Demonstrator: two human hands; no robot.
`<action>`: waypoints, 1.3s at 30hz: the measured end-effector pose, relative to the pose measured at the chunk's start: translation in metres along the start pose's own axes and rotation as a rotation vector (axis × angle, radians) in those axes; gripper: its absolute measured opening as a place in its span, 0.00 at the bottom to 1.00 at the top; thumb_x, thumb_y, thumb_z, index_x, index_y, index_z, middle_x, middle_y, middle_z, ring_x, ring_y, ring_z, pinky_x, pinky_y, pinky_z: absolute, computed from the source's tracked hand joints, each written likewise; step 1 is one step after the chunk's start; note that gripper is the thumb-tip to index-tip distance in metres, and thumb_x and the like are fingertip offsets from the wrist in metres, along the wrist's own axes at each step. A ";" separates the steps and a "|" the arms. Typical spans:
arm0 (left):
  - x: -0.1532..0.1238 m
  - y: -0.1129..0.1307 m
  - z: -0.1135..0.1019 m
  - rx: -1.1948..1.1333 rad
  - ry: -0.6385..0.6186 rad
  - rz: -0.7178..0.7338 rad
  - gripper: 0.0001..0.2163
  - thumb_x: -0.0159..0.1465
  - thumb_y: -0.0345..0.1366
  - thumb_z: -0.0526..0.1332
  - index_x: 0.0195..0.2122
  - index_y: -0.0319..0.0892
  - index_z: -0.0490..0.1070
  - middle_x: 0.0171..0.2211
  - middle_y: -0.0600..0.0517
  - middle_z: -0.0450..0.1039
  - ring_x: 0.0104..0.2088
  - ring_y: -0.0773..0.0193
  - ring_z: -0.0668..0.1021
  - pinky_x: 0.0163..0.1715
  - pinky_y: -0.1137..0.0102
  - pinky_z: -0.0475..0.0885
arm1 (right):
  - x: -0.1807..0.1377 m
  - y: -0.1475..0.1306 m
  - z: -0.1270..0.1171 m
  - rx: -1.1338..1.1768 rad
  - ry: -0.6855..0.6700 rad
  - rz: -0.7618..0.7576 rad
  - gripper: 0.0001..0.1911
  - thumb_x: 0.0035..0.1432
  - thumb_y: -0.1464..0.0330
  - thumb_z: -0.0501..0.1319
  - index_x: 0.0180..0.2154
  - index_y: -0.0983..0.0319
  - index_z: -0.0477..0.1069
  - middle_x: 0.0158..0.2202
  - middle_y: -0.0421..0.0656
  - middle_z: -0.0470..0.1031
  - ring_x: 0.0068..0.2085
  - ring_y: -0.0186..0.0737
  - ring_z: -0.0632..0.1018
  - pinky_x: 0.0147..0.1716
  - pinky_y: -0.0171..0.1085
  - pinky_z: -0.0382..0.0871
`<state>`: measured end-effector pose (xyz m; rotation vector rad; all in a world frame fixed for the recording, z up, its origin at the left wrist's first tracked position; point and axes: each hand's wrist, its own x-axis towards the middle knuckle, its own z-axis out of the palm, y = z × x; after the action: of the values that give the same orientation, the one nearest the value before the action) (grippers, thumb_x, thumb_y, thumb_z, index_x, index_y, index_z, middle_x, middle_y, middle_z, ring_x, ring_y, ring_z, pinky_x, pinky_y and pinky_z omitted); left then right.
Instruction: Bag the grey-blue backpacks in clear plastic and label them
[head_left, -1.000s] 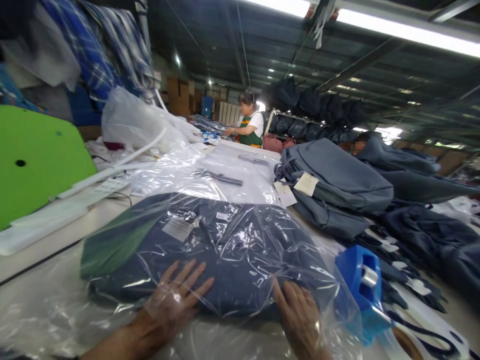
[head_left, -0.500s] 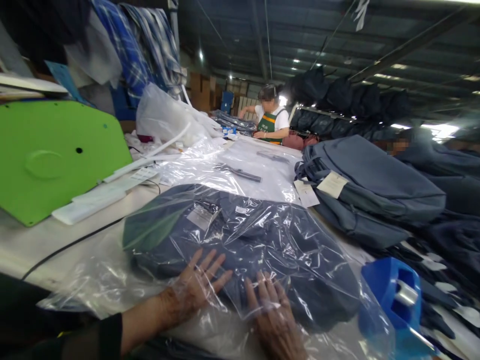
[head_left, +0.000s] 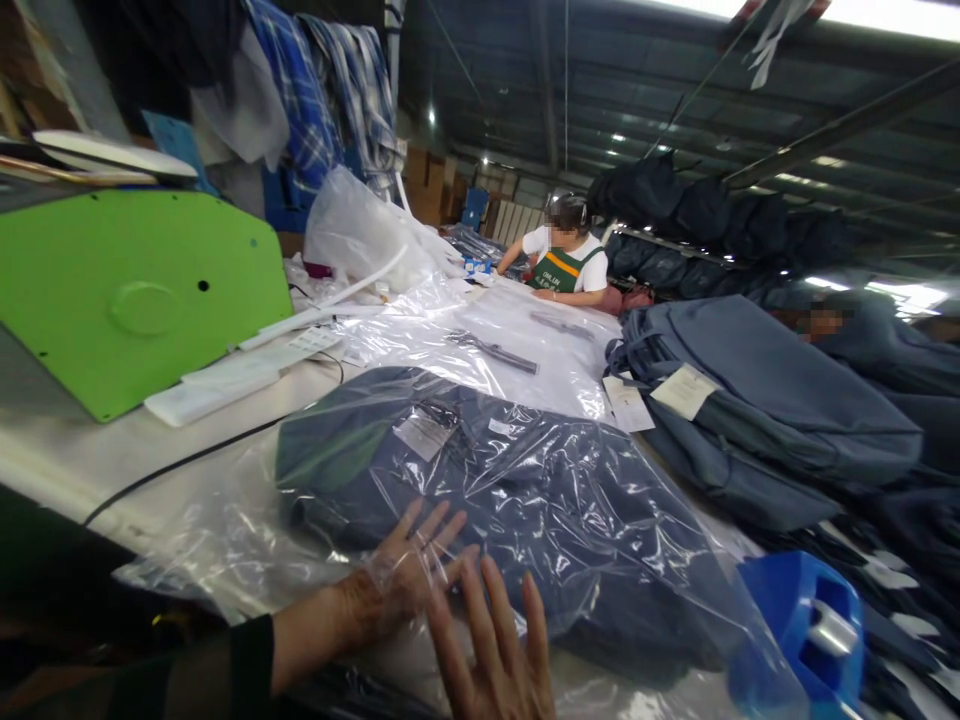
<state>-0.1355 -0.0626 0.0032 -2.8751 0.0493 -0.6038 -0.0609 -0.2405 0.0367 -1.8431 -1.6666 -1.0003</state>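
A dark blue-grey backpack [head_left: 480,500] lies flat on the table inside a clear plastic bag [head_left: 637,560]. White tags show through the film near its top. My left hand [head_left: 409,565] rests on the near left part of the backpack, fingers spread, with film draped over the hand. Just right of it, my right hand [head_left: 491,650] is over the bag's near edge with its fingers apart and nothing in them. Whether its palm touches the film I cannot tell.
More backpacks [head_left: 780,400] with paper tags are piled on the right. A blue tape dispenser [head_left: 810,620] stands near right. At left are a green machine panel [head_left: 150,300] and a black cable [head_left: 180,465]. Clear bags [head_left: 510,330] lie beyond; a person [head_left: 566,260] works behind them.
My right hand has come up from under the film and shifted left, close to my left hand. My left hand stays on the backpack. The view has swung slightly left.
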 end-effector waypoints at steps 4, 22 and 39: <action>-0.001 0.005 0.000 0.004 -0.005 -0.065 0.20 0.68 0.40 0.55 0.61 0.51 0.61 0.61 0.44 0.63 0.62 0.45 0.63 0.59 0.44 0.55 | 0.016 0.033 0.014 0.087 -0.019 -0.094 0.20 0.61 0.78 0.46 0.50 0.71 0.69 0.34 0.47 0.77 0.37 0.39 0.76 0.43 0.38 0.69; 0.004 0.004 0.025 -0.039 0.350 -0.091 0.26 0.68 0.49 0.48 0.50 0.28 0.69 0.50 0.33 0.73 0.58 0.45 0.67 0.59 0.51 0.59 | 0.005 0.035 0.027 0.047 -0.240 -0.051 0.21 0.61 0.79 0.45 0.53 0.68 0.67 0.47 0.52 0.73 0.50 0.48 0.70 0.49 0.49 0.63; -0.063 0.037 -0.034 -0.252 0.357 -0.013 0.13 0.66 0.24 0.48 0.43 0.33 0.71 0.37 0.41 0.76 0.41 0.57 0.76 0.43 0.59 0.72 | 0.006 0.039 0.026 0.077 -0.165 -0.128 0.22 0.60 0.79 0.45 0.49 0.69 0.72 0.48 0.50 0.76 0.51 0.44 0.72 0.50 0.42 0.63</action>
<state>-0.2069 -0.1009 0.0011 -2.9629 0.1706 -1.1853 -0.0172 -0.2238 0.0297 -1.8302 -1.9133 -0.8408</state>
